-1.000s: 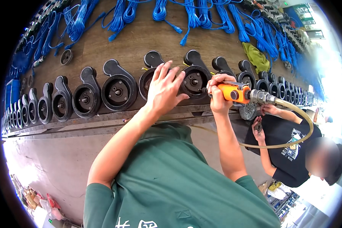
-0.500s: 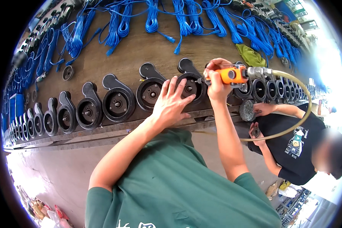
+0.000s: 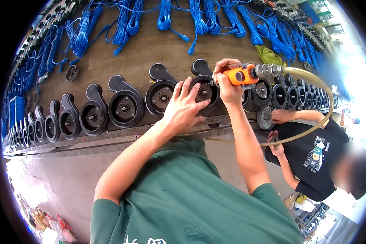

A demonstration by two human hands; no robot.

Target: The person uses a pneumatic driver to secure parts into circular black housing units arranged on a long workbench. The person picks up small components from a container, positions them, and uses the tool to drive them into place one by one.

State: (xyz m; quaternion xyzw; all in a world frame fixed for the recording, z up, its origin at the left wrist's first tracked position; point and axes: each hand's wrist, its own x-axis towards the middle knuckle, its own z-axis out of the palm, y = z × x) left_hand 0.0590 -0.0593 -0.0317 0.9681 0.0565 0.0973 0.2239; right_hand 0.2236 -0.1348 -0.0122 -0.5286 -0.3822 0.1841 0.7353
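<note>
My right hand (image 3: 228,83) is wrapped round an orange air-powered driver (image 3: 240,76). Its front end points left toward a round black housing (image 3: 202,93) with a rounded arm on top. The tip is close to that housing's inside, and I cannot tell whether it touches. My left hand (image 3: 183,105) lies across the same housing with its fingers spread, the fingertips on its rim and inner face. Part of the housing is hidden under that hand. To its left stands another such housing (image 3: 162,97), with a small metal shaft in its centre.
A long row of similar housings (image 3: 126,107) runs along the bench edge both ways. Bundled blue cables (image 3: 164,16) lie behind, with a green cloth (image 3: 270,55). A clear air hose (image 3: 329,101) loops right from the driver. A co-worker in a black shirt (image 3: 301,142) handles a grey disc (image 3: 265,118).
The driver and my right hand have shifted slightly to the left, closer to the housing. My left hand stays spread on it. The whole view has moved a little.
</note>
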